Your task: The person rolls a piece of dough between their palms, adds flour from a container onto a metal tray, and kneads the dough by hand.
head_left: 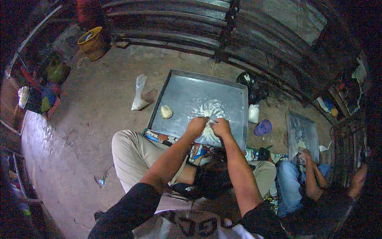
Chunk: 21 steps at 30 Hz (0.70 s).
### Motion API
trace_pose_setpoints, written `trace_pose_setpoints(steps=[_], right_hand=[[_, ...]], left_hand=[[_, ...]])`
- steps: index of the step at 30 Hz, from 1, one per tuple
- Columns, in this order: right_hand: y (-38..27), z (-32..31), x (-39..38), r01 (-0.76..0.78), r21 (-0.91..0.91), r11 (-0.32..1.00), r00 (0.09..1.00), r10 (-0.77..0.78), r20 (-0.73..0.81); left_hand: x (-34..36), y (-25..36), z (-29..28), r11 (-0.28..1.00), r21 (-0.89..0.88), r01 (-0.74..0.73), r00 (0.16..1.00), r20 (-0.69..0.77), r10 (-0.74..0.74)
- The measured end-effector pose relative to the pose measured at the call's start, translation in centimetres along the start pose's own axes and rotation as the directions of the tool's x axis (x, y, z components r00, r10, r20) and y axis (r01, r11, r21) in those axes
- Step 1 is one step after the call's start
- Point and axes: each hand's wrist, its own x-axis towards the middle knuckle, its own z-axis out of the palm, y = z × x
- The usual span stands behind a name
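Note:
My left hand (197, 126) and my right hand (221, 128) are close together over the near part of a square metal tray (183, 89). Both are closed, with fingertips pinching a pale, floury piece of dough (208, 134) that spreads below them. White flour (213, 106) is smeared on the metal just beyond my hands. A separate rounded lump of dough (166, 112) rests on the tray's left side, apart from my hands. The fingertips partly hide the pinched dough.
Left of the tray stands a clear bag of white powder (139, 99). To its right are a white packet (253, 114), a purple cup (262, 128) and a black bag (254, 88). A co-worker's hand (305, 155) works over another tray (303, 125). A yellow bucket (92, 44) stands far left.

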Motion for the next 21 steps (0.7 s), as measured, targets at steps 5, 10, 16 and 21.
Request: trace_pose_setpoints(steps=[5,10,16,21], right_hand=[[-2.3,1.6,-0.5,0.024,-0.018,1.0,0.993,-0.026,-0.114],[-4.0,2.4,-1.0,0.046,-0.02,0.999,0.989,-0.049,-0.139],[-1.2,3.9,1.4,0.042,0.091,0.995,0.958,-0.015,-0.287],[0.5,2.5,2.2,0.198,-0.02,0.98,0.943,-0.196,-0.267]], left_hand=[[-0.6,-3.9,-0.6,0.959,-0.207,-0.196,0.972,-0.172,0.162],[-1.6,-6.0,-1.4,0.996,-0.063,-0.061,0.983,-0.176,0.049],[-1.3,-4.9,-0.7,0.998,-0.028,-0.064,0.985,-0.161,0.058],[-0.7,-5.2,0.0,0.993,-0.002,-0.12,0.972,-0.205,0.117]])
